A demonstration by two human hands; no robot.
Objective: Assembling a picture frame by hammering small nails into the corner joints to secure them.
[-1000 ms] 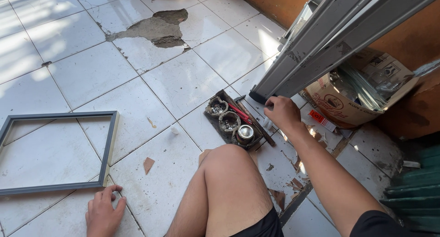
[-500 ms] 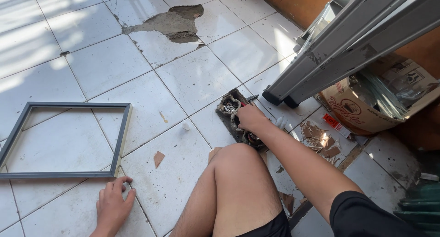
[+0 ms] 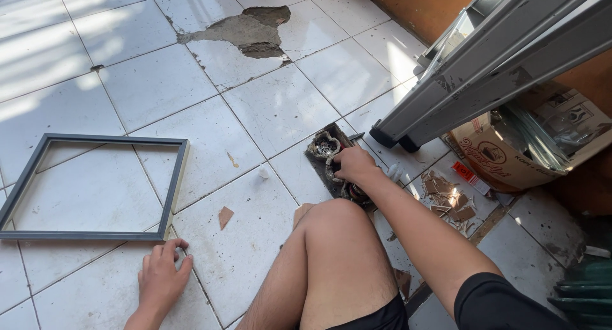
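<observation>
I look down on a tiled floor [image 3: 268, 113] with one tile broken away to bare cement at the top. Long grey metal rails [image 3: 503, 56] lean in from the right, their ends resting on the floor, probably stored there to keep the working space free. Under them sits a cardboard box [image 3: 510, 158] with clear wrapping spilling out. At the left a grey square frame [image 3: 95, 186] lies flat on the tiles, likely set down within easy reach. My bare knee [image 3: 335, 241] is raised in the middle.

My left hand [image 3: 160, 276] lies palm down on the floor, fingers spread and holding nothing, just beside the frame's near corner; I judge it props my weight as I lean over. My right hand [image 3: 354, 165] reaches past the knee into a dark tray [image 3: 326, 158] of small round cups that hold what look like small metal fittings. Its fingers curl down into the tray's middle, touching the contents, but I cannot tell whether they have closed on a piece. Broken tile chips [image 3: 446, 199] lie right of the tray.
</observation>
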